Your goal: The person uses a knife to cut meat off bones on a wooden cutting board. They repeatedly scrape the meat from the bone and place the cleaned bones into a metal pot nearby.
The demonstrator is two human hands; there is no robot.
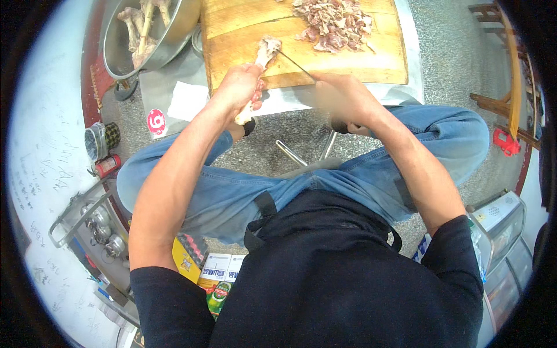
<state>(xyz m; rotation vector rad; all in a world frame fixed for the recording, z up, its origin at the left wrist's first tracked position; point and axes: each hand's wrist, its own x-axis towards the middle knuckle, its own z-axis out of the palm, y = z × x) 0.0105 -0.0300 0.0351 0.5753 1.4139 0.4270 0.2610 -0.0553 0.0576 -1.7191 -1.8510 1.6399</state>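
My left hand (243,85) grips a meaty bone (267,48) by its shaft. The bone's pale lower knob sticks out below my fingers, and its upper end lies over a wooden cutting board (243,43). A thin dark knife (296,65) runs from my right hand (341,93) to the meat at the bone's upper end, its tip touching there or very close. My right fist closes around the handle, which is hidden and blurred. Farther back on the board is a pile of sliced raw meat (337,24).
A steel bowl (174,39) with several bones (145,26) stands left of the board. A white paper sheet (189,100) lies on the table's left part. Behind me are boxes (215,267); a fire extinguisher (108,165) stands left, a wooden stool (513,87) right.
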